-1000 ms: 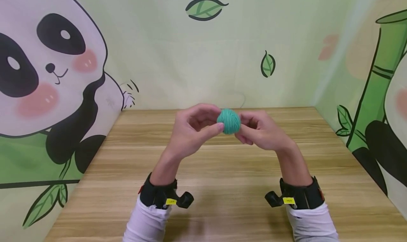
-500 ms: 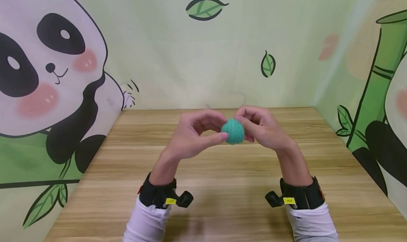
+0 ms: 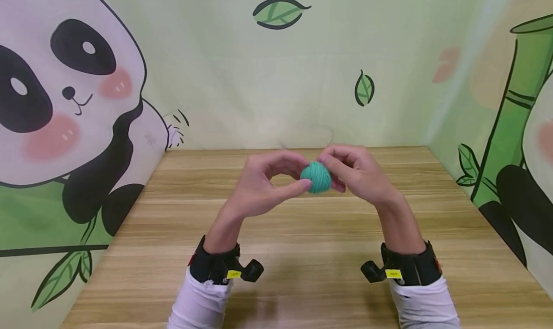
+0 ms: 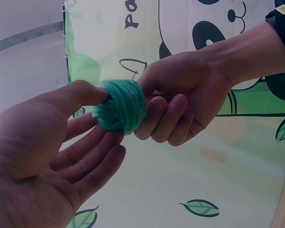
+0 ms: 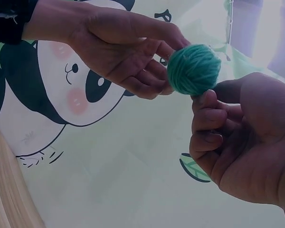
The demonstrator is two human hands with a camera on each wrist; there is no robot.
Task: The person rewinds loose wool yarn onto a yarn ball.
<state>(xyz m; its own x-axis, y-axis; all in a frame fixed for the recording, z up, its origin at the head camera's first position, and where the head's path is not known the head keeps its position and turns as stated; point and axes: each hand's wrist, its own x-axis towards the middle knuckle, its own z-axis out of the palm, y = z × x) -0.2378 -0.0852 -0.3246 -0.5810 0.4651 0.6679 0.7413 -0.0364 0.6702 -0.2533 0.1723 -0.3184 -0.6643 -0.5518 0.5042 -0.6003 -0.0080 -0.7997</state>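
A small ball of teal yarn (image 3: 317, 177) is held up above the table between the two hands. My left hand (image 3: 265, 185) pinches it between thumb and fingertips; the left wrist view shows the thumb on one side of the yarn ball (image 4: 119, 105) and fingers beneath. Fingers curled, my right hand (image 3: 360, 175) has its thumb and forefinger pinched together right at the ball's upper right edge. In the right wrist view the right hand (image 5: 247, 135) meets the ball's lower side, and I cannot tell whether a loose strand is between its fingertips.
The wood-grain table (image 3: 294, 252) lies under both forearms. A pale green cloth backdrop (image 3: 207, 69) with printed pandas, leaves and bamboo stands behind it and along both sides. Each wrist wears a black strap with a small camera (image 3: 252, 270).
The yarn ball has moved slightly right and down and turned in the left fingers. My right thumb and forefinger have shifted from its right side to its upper right edge.
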